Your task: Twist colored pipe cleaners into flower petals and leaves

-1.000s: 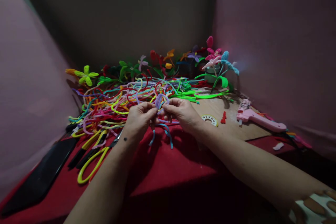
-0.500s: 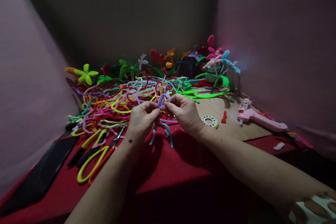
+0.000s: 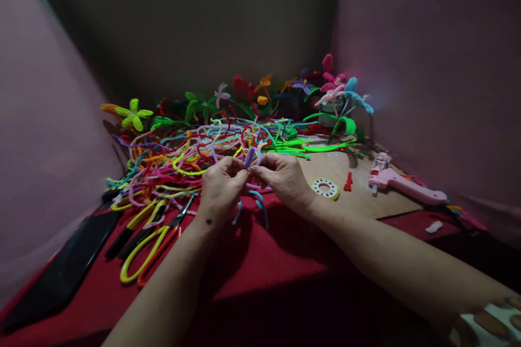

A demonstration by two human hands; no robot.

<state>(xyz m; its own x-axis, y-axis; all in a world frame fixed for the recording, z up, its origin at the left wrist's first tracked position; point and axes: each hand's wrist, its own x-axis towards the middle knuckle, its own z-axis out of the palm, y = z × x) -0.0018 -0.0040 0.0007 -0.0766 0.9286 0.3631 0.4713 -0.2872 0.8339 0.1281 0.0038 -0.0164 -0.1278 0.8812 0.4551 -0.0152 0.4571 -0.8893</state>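
A purple pipe cleaner (image 3: pixel 249 158), bent into loops, stands up between my two hands in the middle of the view. My left hand (image 3: pixel 223 181) is closed, thumb and fingertips pinching the base of the loops. From the other side my right hand (image 3: pixel 283 176) pinches the same pipe cleaner, its fingertips almost meeting the left ones. Just below the hands, short light-blue pipe cleaners (image 3: pixel 264 210) hang or lie over the red cloth. Behind spreads a tangled heap of pipe cleaners (image 3: pixel 195 143) in many colours. The fingertips partly hide the lower end of the purple piece.
On a wooden board (image 3: pixel 386 203) at right lie a pink glue gun (image 3: pixel 401 184), a white ring-shaped spool (image 3: pixel 324 188) and a small red piece (image 3: pixel 348 181). Scissors (image 3: pixel 150 255), pliers (image 3: pixel 132 227) and a black flat object (image 3: pixel 61 271) lie left. Pipe-cleaner flowers (image 3: pixel 133 115) line the back.
The purple loops have turned and now show narrower and more upright. My right hand has shifted slightly lower, its fingers closer to the base. My left hand has barely moved.
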